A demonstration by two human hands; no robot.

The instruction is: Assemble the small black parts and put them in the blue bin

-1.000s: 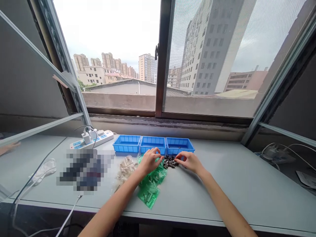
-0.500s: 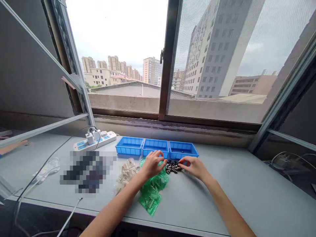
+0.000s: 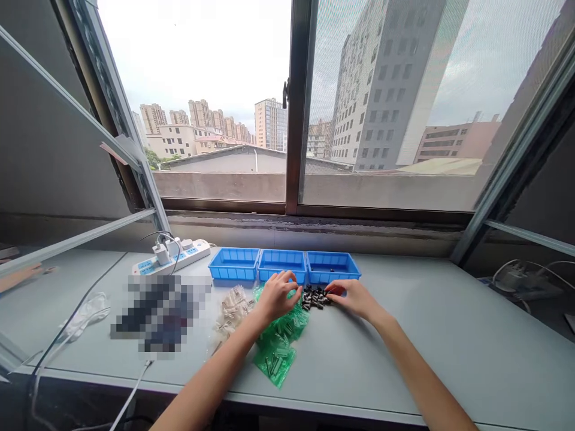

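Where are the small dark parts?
In the head view, the dark parts lie just right of centre, between the left hand and right hand, before the rightmost blue tray.

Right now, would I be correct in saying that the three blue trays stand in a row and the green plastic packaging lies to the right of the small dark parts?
Not quite: the head view shows the green plastic packaging lying to the left of the small dark parts, not to the right. The three blue trays do stand in a row.
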